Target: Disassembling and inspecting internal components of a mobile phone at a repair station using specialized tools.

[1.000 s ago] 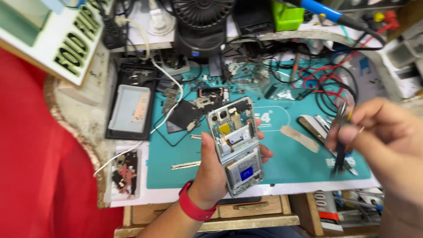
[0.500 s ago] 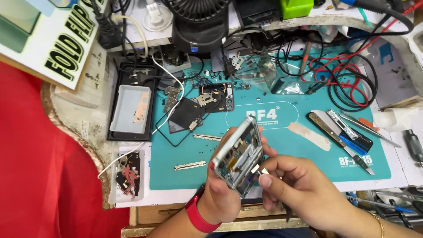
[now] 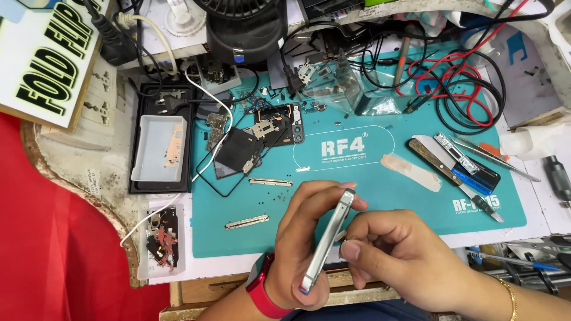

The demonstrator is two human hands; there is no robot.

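My left hand grips a silver phone frame, held edge-on above the front of the teal work mat. A red band is on that wrist. My right hand is beside the frame with thumb and fingertips pinched against its inner side near the middle. Whatever the fingers pinch is too small to make out.
On the mat lie a dark phone back with loose parts, thin metal strips, a knife-like tool and tweezers. A black tray sits left, a parts box below it, cables and a fan at the back.
My right hand came from the right side, where it held a thin tool, to the phone frame. The left hand turned the frame from face-up to edge-on and lowered it.
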